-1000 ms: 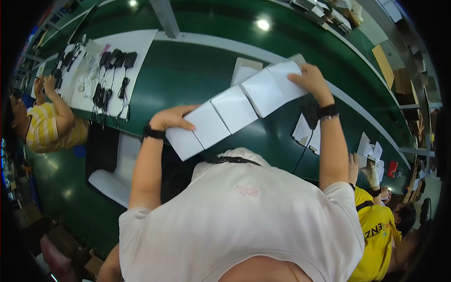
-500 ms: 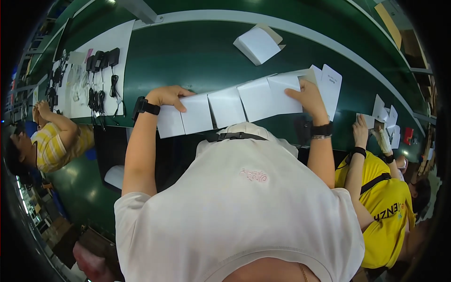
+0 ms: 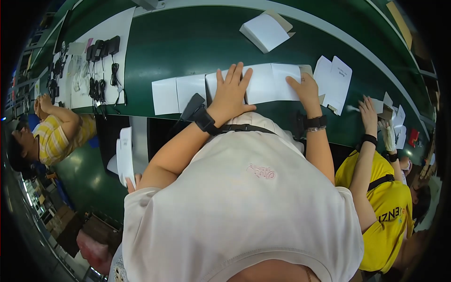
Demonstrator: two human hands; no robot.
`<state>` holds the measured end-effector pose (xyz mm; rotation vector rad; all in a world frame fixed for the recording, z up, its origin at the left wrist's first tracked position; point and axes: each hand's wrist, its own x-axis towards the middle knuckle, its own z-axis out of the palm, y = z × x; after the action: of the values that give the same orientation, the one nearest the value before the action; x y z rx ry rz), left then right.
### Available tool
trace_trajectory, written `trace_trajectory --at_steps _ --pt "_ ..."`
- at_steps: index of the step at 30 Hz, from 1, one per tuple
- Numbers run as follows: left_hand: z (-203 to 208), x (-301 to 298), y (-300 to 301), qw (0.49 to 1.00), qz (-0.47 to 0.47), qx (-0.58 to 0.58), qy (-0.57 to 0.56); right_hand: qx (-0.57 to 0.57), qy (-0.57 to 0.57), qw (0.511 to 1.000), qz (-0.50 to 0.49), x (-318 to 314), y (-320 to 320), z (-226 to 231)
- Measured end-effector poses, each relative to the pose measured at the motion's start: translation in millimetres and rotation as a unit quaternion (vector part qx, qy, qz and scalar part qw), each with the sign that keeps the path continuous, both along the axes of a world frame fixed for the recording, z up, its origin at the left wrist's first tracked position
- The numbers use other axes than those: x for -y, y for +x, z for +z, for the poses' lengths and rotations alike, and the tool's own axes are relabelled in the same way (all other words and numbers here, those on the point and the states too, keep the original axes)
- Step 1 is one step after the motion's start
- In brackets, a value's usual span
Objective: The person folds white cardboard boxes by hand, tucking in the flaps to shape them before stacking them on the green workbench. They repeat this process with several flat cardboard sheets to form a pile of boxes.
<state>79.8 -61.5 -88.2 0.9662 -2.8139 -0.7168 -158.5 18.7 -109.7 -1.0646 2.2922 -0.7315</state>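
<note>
A row of several white cardboard boxes lies on the green table in front of me. My left hand is flat on the middle of the row with its fingers spread, covering part of the boxes there. At the right end, my right hand grips the last white box. Its thumb lies across the white face, and the other fingers bend around the end by an open brown flap. Two boxes at the row's left end have no hand on them.
An open white box lies farther back. White flat cartons lie right of the row. Black power adapters with cords rest on a white sheet at left. Co-workers stand at both sides; another person's hand holds a white object at lower left.
The row now lies straighter along the table. My left hand has let go of its left end and moved right onto the middle, fingers spread. A white object has appeared at lower left.
</note>
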Motion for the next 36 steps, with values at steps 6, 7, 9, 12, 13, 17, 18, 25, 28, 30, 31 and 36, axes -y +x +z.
trace_trajectory --at_steps 6,7,9,12,13,17,18,25,28,30,31,36 --pt "-15 4 11 0.996 -0.033 0.011 -0.084 -0.085 -0.111 0.989 0.041 -9 14 -7" --pt "-15 3 10 0.994 -0.030 0.023 -0.098 -0.084 -0.109 0.990 0.040 -10 14 -7" --pt "-13 5 13 0.994 -0.043 0.035 -0.099 -0.042 -0.034 0.998 0.040 -9 21 -1" --pt "-17 7 16 0.992 -0.058 0.043 -0.098 -0.045 -0.059 0.996 0.050 -9 25 2" --pt "-18 7 17 0.993 -0.060 0.041 -0.095 -0.045 -0.060 0.996 0.050 -8 28 4" --pt "-24 9 22 0.996 -0.052 0.014 -0.075 -0.028 -0.056 0.997 0.049 -5 33 1" --pt "-24 8 22 0.995 -0.053 0.003 -0.080 -0.030 -0.080 0.995 0.050 -5 34 -1" --pt "-16 7 23 0.997 -0.036 -0.014 -0.072 0.018 -0.052 0.997 0.046 -3 25 -10" --pt "4 18 38 0.994 0.011 -0.052 -0.090 0.019 -0.065 0.995 0.077 -8 17 -14" --pt "-5 35 82 0.943 0.219 -0.141 -0.209 -0.029 -0.065 0.993 0.090 -7 19 -4" --pt "-11 42 107 0.912 0.298 -0.124 -0.252 0.006 -0.031 0.998 0.062 -5 17 8" --pt "-18 42 163 0.868 0.448 -0.082 -0.198 0.087 0.050 0.992 0.078 -7 2 17"
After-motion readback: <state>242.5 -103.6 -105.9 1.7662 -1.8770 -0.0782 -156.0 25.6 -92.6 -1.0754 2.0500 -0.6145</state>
